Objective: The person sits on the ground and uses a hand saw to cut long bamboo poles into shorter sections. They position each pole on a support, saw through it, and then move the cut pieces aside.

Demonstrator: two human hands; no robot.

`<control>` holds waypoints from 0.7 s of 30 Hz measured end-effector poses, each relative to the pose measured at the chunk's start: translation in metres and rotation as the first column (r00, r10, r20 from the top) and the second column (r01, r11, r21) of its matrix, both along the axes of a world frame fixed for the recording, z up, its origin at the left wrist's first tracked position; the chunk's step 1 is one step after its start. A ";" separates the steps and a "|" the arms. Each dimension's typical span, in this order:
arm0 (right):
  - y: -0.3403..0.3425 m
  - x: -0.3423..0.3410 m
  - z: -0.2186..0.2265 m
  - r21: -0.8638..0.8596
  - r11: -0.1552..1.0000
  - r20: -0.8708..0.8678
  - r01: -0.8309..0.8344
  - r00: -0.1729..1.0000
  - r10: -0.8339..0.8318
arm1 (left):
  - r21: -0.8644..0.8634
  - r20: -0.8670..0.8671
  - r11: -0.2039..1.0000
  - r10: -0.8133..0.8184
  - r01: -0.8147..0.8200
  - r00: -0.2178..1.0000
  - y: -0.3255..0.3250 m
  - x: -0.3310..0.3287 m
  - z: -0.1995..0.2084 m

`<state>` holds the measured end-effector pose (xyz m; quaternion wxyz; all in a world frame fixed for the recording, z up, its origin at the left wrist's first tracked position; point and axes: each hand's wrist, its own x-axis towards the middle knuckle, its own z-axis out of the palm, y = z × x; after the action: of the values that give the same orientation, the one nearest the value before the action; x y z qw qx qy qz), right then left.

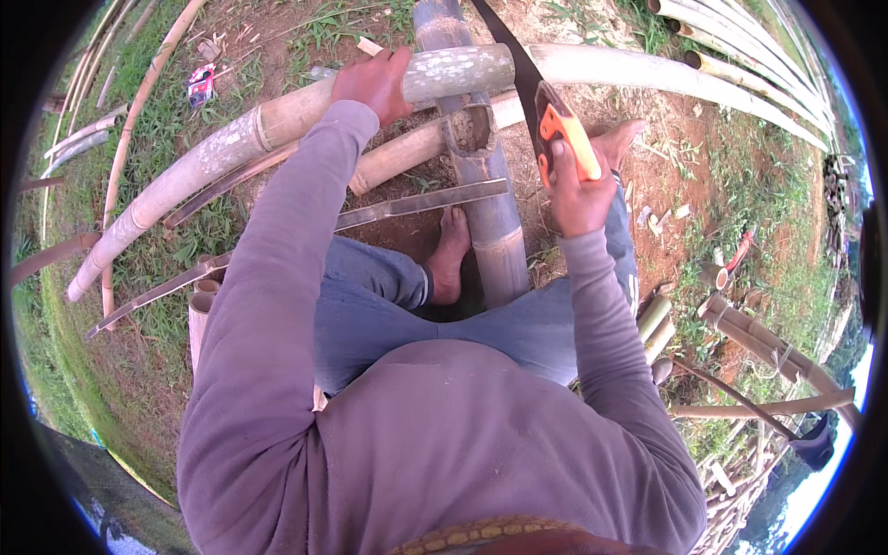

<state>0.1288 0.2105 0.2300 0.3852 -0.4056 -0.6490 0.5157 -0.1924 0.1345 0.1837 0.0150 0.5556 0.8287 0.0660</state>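
My left hand (375, 85) is closed over a thick pale bamboo pole (217, 157), pressing on it near a grey bamboo post (495, 245) that lies between my legs. In my right hand (583, 194) is the orange and black handle of a handsaw (525, 69). Its dark blade crosses the line of the pole just right of the left-hand length's end. Beyond the blade, a pale bamboo length (647, 72) runs on to the right; I cannot tell whether the two are still joined. The grey post has a hollow notch (470, 128) below the pole.
A split bamboo strip (421, 200) lies across the post by my bare foot (448, 257). Long bamboo poles (758, 55) are stacked at the upper right. A red and white packet (201, 85) sits in the grass. Cut bamboo pieces (657, 324) stand by my right thigh.
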 end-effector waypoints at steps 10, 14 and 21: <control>0.047 -0.018 -0.028 0.024 0.999 0.024 0.021 0.999 -0.021 | -0.025 0.007 0.999 -0.029 0.029 1.000 0.019 0.012 0.003; 0.017 -0.012 0.000 -0.055 0.998 0.029 0.008 1.000 -0.007 | -0.088 0.052 0.996 0.005 0.000 0.999 0.002 0.009 0.010; -0.089 0.123 0.001 -0.102 0.994 -0.060 0.040 0.997 -0.046 | -0.052 0.007 0.998 0.026 -0.026 1.000 0.000 -0.003 -0.003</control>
<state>0.2519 0.1219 0.2307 0.3955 -0.4221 -0.6009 0.5517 -0.1958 0.1347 0.1811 0.0316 0.5439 0.8373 0.0468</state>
